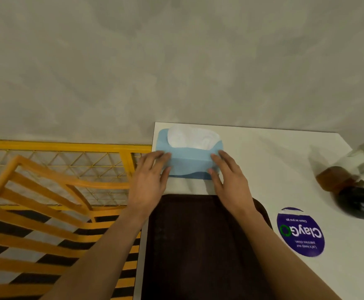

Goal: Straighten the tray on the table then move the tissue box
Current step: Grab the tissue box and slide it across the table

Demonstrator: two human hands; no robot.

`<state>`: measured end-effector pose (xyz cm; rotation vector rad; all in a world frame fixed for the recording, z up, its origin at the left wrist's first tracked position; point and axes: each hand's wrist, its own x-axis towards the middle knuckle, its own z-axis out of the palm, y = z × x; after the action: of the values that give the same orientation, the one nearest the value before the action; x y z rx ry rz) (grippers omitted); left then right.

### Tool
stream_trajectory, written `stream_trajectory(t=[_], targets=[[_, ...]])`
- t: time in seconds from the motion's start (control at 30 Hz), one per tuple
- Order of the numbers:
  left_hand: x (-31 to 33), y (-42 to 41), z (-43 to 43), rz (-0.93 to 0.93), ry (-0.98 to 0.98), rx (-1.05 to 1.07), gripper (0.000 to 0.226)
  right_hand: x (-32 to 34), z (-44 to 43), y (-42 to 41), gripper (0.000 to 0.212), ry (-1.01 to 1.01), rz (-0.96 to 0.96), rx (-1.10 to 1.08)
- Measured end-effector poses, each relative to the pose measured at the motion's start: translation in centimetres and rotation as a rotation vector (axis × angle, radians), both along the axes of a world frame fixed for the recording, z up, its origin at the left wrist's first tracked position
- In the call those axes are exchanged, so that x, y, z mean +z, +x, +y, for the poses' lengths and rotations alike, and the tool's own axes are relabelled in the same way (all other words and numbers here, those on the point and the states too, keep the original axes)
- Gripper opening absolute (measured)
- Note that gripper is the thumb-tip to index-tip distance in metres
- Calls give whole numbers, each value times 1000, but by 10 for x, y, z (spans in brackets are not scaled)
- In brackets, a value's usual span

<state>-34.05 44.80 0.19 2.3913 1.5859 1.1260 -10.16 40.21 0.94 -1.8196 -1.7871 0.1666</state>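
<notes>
A light blue tissue box (190,160) with a white tissue sticking out of its top sits at the far left corner of the white table (285,169). My left hand (149,180) holds its left end and my right hand (231,182) holds its right end, fingers and thumbs pressed against the sides. A dark brown tray (198,245) lies just in front of the box, its sides parallel to the table's left edge. Both forearms cross above the tray.
A round purple sticker (300,232) lies on the table right of the tray. A brown bottle and a dark round vase with greenery (358,198) stand at the right edge. An orange slatted chair (47,213) and a yellow mesh rail stand left of the table. A grey wall backs the table.
</notes>
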Motion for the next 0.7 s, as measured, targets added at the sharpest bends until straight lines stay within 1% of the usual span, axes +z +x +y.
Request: stream_trajectory(t=[0.13, 0.23, 0.37, 0.43, 0.5, 0.57, 0.6, 0.63, 0.7], targets=[[-4, -1, 19, -40, 6, 4, 39, -6, 22, -1, 41, 38, 82, -7], [-6, 0, 42, -50, 3, 36, 38, -6, 49, -1, 42, 52, 148, 18], [-2, 1, 78, -74, -36, 30, 37, -7, 85, 1, 42, 64, 153, 61], [3, 2, 96, -131, -93, 49, 34, -5, 101, 1, 40, 53, 148, 61], [12, 2, 113, -244, -179, 71, 33, -1, 115, 1, 38, 60, 159, 58], [20, 1, 128, -345, -269, 66, 40, 4, 128, 2, 38, 78, 196, 48], [23, 0, 135, -368, -307, 63, 48, 7, 135, 3, 42, 77, 224, 40], [26, -1, 140, -382, -347, 59, 58, 8, 140, 3, 49, 65, 261, 28], [29, -3, 149, -391, -421, 47, 79, 11, 150, 5, 70, 11, 359, -14]])
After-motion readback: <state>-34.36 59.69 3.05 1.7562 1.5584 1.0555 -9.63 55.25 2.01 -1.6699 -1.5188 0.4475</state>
